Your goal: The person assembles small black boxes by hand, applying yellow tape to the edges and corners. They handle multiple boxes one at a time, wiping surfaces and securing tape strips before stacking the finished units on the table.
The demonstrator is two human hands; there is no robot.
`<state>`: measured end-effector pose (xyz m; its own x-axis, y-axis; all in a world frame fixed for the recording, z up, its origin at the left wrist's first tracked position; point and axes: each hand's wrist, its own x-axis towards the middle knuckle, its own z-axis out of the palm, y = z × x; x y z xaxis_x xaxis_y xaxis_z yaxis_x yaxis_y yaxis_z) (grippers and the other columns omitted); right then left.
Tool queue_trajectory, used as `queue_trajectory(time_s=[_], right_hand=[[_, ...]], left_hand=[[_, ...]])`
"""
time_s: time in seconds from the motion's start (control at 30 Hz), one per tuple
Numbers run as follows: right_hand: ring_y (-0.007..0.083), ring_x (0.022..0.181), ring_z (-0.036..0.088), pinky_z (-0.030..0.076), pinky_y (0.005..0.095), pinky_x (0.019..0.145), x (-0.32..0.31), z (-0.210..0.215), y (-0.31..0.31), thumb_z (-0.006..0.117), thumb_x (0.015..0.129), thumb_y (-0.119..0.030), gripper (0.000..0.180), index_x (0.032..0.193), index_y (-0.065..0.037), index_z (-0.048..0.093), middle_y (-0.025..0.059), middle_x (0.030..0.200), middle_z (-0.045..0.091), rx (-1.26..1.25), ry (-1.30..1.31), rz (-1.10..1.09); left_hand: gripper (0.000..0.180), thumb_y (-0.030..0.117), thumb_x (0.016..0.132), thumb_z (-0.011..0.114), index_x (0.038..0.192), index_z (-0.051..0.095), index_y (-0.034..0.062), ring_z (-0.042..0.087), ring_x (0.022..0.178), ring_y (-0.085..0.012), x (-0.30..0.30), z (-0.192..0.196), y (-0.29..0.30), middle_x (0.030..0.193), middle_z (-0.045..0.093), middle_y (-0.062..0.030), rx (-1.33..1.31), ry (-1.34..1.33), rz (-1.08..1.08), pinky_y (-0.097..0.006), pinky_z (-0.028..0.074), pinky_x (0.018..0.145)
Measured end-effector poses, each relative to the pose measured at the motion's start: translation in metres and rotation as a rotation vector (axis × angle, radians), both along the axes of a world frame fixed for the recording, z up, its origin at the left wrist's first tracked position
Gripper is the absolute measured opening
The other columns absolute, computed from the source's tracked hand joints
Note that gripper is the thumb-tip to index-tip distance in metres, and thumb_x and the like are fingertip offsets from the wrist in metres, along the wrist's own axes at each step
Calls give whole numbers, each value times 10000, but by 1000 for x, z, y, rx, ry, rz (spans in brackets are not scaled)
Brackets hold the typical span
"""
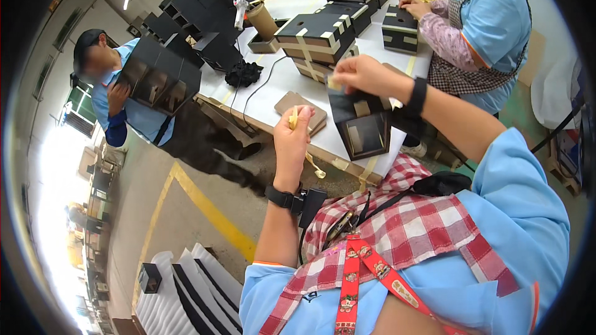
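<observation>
My left hand (292, 139) is closed around crumpled pale yellow masking tape (293, 119), and a loose tail of it dangles below the wrist. To its right, an open-fronted black box (364, 133) with a clear window panel rests tilted at the table's near edge. My right hand (366, 77) is pinched at the box's far upper corner, where a small pale piece of masking tape (335, 82) shows under the fingertips. Beside my left hand lie stacked brown boards (300, 110).
Taped black boxes (316, 37) are stacked on the white-covered table (267, 96). A glue gun (240, 12), a cardboard tube (262, 22) and a black bundle (243, 74) stand farther left. One co-worker (496, 25) works at the right; another (118, 80) carries a black box unit at the left.
</observation>
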<state>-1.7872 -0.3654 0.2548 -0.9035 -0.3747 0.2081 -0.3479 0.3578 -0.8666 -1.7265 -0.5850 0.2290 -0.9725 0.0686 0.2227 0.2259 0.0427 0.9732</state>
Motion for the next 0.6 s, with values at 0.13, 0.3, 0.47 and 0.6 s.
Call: queue_trajectory(time_s=[0.13, 0.3, 0.47, 0.6], right_hand=[[289, 728, 600, 481, 363, 658, 48, 7, 15, 648, 777, -181, 156, 827, -34, 639, 117, 800, 599, 309, 518, -227], [289, 705, 572, 464, 363, 627, 64, -15, 17, 663, 746, -106, 95, 788, -41, 608, 101, 773, 553, 455, 678, -298], [275, 697, 575, 469, 369, 630, 67, -22, 9, 631, 737, -85, 60, 729, -37, 596, 92, 742, 542, 439, 733, -238], [260, 634, 580, 450, 354, 585, 59, -4, 26, 633, 772, -102, 88, 803, -23, 658, 118, 734, 618, 127, 160, -136]], left_hand=[[237, 246, 904, 576, 939, 630, 18, 443, 550, -17, -15, 1, 12, 837, 639, -11, -112, 104, 15, -181, 370, 501], [177, 170, 860, 584, 944, 625, 20, 576, 748, -230, -37, 1, 44, 842, 634, -99, -314, 415, 12, -336, 454, 685], [176, 96, 826, 569, 976, 633, 28, 570, 1004, -317, -56, -15, 62, 1036, 626, -161, -488, 600, -54, -369, 436, 865], [219, 78, 855, 549, 1056, 606, 14, 578, 1039, -268, -54, -18, 62, 1092, 618, -155, -413, 477, -113, -313, 422, 904]])
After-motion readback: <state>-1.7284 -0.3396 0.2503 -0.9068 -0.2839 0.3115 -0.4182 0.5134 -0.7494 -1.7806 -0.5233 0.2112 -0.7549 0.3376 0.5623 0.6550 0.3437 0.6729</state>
